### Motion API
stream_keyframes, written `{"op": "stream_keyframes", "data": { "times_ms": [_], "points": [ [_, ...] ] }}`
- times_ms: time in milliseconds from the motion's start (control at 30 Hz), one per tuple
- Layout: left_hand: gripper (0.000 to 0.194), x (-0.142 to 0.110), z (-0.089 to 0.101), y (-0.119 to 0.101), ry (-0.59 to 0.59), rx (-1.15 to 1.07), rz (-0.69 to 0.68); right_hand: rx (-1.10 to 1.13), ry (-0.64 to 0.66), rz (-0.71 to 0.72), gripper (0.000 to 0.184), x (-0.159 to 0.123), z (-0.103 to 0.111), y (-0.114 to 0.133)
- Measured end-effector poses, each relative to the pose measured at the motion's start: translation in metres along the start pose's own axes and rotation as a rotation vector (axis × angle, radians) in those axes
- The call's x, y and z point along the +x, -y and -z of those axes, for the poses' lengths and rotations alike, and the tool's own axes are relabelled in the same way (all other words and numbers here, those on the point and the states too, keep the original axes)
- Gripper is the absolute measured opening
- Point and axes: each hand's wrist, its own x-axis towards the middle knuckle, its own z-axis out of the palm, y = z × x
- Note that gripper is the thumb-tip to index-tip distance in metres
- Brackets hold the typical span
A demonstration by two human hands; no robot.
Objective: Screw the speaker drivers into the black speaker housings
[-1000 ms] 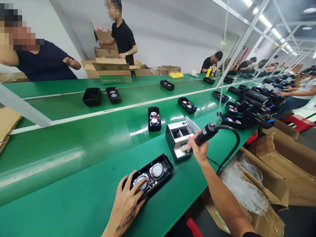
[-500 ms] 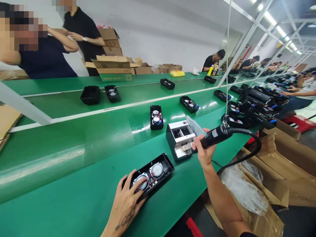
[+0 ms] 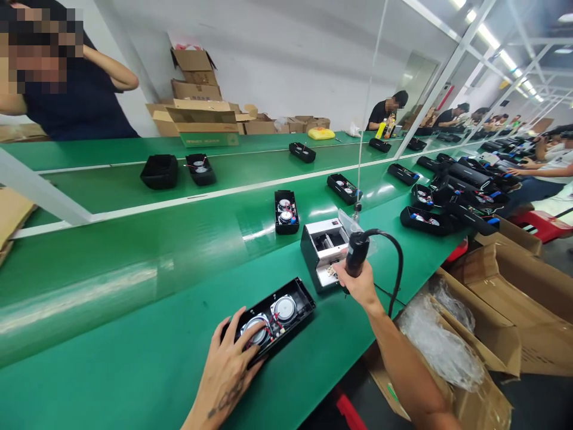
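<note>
My left hand (image 3: 231, 360) grips the near left end of a black speaker housing (image 3: 299, 291), fingers over its edge and onto one driver. Two round silver speaker drivers (image 3: 283, 308) and thin red and black wires lie inside the housing. In my right hand (image 3: 362, 285) is a black electric screwdriver (image 3: 357, 255), held nearly upright, with a cable trailing right and a cord running up from its top. Its tip is hard to make out, low beside the front of a silver and black screw feeder (image 3: 323, 227). A clear flap stands at the feeder's right side.
More housings with drivers (image 3: 286, 212) lie along the green conveyor (image 3: 201, 227). Several black housings (image 3: 465, 173) are heaped at the right. Open cardboard boxes (image 3: 514, 298) with clear plastic bags (image 3: 441, 343) stand below the bench's right edge. A co-worker (image 3: 76, 89) is across the line.
My right hand has turned the screwdriver from slanting rightward to nearly upright and lowered it at the feeder. My left hand stays on the housing. A standing person at the back left is out of sight.
</note>
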Motion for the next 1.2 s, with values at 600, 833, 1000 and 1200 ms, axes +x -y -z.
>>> {"op": "stream_keyframes", "data": {
  "times_ms": [600,833,1000,1200],
  "points": [
    [0.015,0.0,-0.003,0.004,-0.013,-0.045,0.017,0.109,0.052,-0.104,0.045,0.0,-0.006,0.008],
    [0.017,0.002,-0.001,-0.002,0.001,0.013,0.011,0.56,0.083,0.003,0.045,-0.048,-0.046,0.034],
    [0.018,0.001,0.001,-0.004,0.021,0.036,0.002,0.577,0.207,0.059,0.042,-0.065,-0.083,0.039],
    [0.022,0.002,0.001,-0.004,0.023,0.044,-0.004,0.543,0.252,0.04,0.04,-0.07,-0.093,0.03]
  ]
}}
